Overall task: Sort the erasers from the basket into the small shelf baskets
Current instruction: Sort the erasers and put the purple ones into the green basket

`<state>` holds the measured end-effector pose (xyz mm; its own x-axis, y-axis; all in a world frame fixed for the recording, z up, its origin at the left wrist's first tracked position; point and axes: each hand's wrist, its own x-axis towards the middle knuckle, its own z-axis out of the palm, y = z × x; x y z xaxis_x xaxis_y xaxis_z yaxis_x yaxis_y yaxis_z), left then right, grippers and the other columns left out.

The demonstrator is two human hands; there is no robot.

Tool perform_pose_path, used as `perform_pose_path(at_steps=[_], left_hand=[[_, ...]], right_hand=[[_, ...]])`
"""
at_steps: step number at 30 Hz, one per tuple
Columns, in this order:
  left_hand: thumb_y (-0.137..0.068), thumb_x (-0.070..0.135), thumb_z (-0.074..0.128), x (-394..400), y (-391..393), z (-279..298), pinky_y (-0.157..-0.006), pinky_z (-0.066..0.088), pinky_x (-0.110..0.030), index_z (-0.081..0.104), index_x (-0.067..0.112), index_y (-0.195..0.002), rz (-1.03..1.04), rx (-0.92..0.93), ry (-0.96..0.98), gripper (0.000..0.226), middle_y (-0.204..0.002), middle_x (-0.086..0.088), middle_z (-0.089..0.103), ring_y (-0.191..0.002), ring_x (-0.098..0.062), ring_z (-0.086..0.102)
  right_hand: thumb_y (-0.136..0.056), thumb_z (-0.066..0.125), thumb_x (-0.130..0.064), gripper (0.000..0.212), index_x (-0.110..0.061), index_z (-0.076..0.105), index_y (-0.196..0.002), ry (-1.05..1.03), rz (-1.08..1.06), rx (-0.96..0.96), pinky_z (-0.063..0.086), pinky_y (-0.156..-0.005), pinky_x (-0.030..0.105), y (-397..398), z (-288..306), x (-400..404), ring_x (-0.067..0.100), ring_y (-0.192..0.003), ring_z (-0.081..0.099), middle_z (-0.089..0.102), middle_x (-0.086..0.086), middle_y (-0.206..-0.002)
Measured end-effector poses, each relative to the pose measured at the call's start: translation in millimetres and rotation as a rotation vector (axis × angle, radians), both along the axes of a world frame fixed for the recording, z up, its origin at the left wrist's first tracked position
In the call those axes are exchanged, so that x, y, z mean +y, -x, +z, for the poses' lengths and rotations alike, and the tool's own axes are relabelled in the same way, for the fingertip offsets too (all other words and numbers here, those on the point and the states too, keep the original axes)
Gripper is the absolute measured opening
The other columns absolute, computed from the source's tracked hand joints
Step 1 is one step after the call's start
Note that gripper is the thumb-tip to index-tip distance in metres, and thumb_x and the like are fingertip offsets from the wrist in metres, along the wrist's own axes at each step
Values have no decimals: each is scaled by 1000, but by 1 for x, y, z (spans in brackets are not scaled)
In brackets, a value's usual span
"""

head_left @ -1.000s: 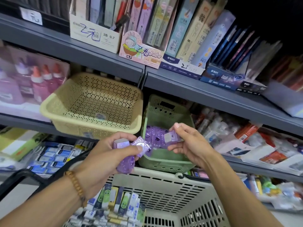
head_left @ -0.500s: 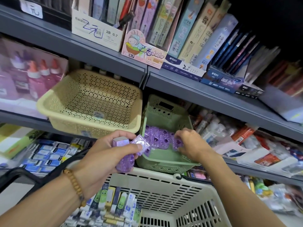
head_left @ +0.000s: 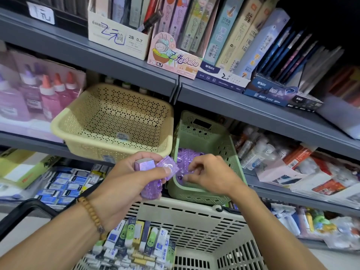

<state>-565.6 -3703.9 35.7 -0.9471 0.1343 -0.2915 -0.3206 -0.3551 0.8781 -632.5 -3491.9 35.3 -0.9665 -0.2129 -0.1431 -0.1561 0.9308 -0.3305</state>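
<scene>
My left hand (head_left: 124, 190) grips several purple wrapped erasers (head_left: 151, 187) in front of the shelf. My right hand (head_left: 212, 175) hovers over the small green shelf basket (head_left: 196, 194), fingers loosely curled, with nothing visible between them. More purple erasers (head_left: 190, 154) lie inside the green basket. To its left a beige perforated shelf basket (head_left: 78, 137) holds only a small label. Below my hands is the big white shopping basket (head_left: 194, 217), with several green, white and blue boxed erasers (head_left: 136, 244) piled at its left side.
Grey shelves (head_left: 253, 112) carry pencil-lead boxes (head_left: 116, 36) above, glue bottles (head_left: 44, 94) at the left and correction supplies (head_left: 292, 164) at the right. Blue eraser packs (head_left: 64, 188) fill the lower left shelf. The white basket's black handle (head_left: 29, 205) arcs at the left.
My right hand carried a purple eraser into the green basket, left it there, and has drawn back toward my left hand. The left hand kept its erasers and barely moved.
</scene>
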Motion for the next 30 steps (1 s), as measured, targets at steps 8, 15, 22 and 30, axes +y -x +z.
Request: perform_pose_path(at_steps=[8, 15, 22, 30], left_hand=[[-44, 21, 82, 0, -3, -1, -74, 58, -48, 74, 14, -82, -12, -3, 10, 40, -88, -15, 73, -76, -23, 65], [-55, 31, 80, 2, 2, -5, -68, 58, -40, 78, 15, -88, -28, -30, 9, 37, -81, -13, 71, -69, -19, 62], [-57, 48, 74, 7, 0, -4, -50, 52, -26, 69, 12, -101, -62, -48, 65, 57, -83, -7, 75, -64, -16, 68], [-88, 46, 57, 2, 3, -3, -42, 42, -25, 58, 13, -103, -78, -164, 6, 36, -64, -4, 62, -55, -20, 62]], right_hand=[[-80, 60, 0, 21, -18, 70, -83, 30, -10, -108, 52, -73, 23, 6, -3, -22, 15, -79, 68, 75, 0, -81], [-77, 64, 6, 50, -37, 67, -103, 637, 210, -80, 52, -67, 28, -27, 38, -29, 14, -77, 59, 64, -4, -107], [-68, 88, -13, 37, -30, 68, -94, 442, 197, 2, 50, -65, 20, -25, 42, -24, 5, -67, 56, 66, -4, -90], [-65, 90, -35, 39, -27, 59, -88, -129, -60, -62, 42, -71, 25, 8, 12, 19, 16, -83, 58, 61, -5, -89]])
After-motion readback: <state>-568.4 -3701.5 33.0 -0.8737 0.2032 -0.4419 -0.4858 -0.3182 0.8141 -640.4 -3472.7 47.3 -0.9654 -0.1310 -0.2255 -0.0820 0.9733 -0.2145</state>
